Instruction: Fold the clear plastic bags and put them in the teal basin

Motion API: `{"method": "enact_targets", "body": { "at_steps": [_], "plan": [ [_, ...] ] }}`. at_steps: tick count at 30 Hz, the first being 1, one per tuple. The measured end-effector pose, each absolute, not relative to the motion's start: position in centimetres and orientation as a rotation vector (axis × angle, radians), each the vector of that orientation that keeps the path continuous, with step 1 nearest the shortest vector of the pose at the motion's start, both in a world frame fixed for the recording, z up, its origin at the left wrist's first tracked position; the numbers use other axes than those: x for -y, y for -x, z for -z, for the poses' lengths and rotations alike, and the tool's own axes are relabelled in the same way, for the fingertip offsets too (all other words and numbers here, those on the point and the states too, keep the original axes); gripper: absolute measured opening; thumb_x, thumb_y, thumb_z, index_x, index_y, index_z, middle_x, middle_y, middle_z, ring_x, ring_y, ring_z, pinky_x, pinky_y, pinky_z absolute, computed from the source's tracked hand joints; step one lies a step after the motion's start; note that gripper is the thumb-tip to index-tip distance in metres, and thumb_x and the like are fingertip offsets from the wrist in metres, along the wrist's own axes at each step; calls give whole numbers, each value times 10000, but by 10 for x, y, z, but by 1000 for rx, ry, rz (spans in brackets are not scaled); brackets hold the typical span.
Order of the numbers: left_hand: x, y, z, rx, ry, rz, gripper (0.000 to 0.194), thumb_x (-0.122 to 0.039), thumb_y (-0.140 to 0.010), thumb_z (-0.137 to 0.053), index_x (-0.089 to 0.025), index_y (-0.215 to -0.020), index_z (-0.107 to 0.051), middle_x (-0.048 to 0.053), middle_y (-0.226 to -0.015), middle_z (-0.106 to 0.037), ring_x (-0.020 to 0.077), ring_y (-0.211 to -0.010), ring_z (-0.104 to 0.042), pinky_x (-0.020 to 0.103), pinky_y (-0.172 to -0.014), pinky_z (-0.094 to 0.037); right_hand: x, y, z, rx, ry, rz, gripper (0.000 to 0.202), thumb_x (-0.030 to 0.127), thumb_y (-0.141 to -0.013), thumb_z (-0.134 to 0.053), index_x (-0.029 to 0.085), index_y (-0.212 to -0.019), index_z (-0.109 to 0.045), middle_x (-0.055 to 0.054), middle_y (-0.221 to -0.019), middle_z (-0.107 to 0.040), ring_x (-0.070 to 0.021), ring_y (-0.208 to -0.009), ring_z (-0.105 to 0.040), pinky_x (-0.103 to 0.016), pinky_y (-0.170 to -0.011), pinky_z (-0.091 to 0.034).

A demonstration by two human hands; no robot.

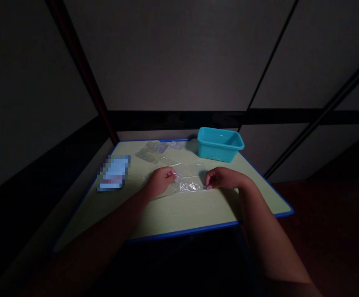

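A clear plastic bag [192,187] lies crinkled on the pale table, between my two hands. My left hand [162,180] is closed in a pinch on the bag's left part. At its right end, my right hand [223,178] pinches the bag's edge between thumb and fingers. The plastic shines where it is wrinkled, and its exact outline is hard to make out. More flat, clear bags [154,150] lie beyond my left hand, near the back of the table.
A turquoise plastic basket [218,152] stands at the table's back right. A blurred-out, phone-like object [114,173] lies at the left. The table [185,214] has a blue rim, and panelled walls rise behind it.
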State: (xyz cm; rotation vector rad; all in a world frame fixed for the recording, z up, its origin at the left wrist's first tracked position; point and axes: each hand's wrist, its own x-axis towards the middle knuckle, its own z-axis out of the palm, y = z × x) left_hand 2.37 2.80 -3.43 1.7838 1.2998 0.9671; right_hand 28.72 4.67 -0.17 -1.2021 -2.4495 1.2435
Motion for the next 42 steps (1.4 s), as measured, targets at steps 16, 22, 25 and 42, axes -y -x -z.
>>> {"method": "enact_targets", "body": {
  "at_steps": [16,22,25,42],
  "plan": [
    [-30,-21,38,-1365,-1858,-968,141,-289,-714,-564,-167,-648,-585,-13,-574,-574,135,-566,-526,227,-534,-369,-46,-280,3,2532,1200,-1154,244,386,-696,-620,142,-717,-633,6,-631,-588,-131,-613,-493,-260,-627,-380],
    [-30,-20,37,-1431,-1866,-982,103,-265,-691,-601,-169,-654,-592,-15,-592,-572,138,-589,-533,228,-549,-378,-47,-280,7,2536,1210,-1146,224,369,-695,-607,146,-698,-626,4,-617,-584,-133,-600,-486,-259,-611,-371],
    [-31,-19,38,-1468,-1895,-968,85,-246,-697,-608,-172,-665,-581,-25,-598,-559,129,-580,-522,224,-547,-379,-48,-280,9,2553,1208,-1124,192,333,-697,-594,143,-703,-625,4,-618,-583,-130,-600,-482,-256,-607,-369],
    [-4,-32,22,-1379,-2695,-728,422,-376,-838,-533,-227,-1232,-517,75,-1342,-488,251,-1271,-376,473,-1062,-236,-46,-277,7,2606,1257,-1042,198,322,-722,-574,137,-740,-642,0,-646,-596,-128,-614,-479,-248,-610,-364]
  ]
}}
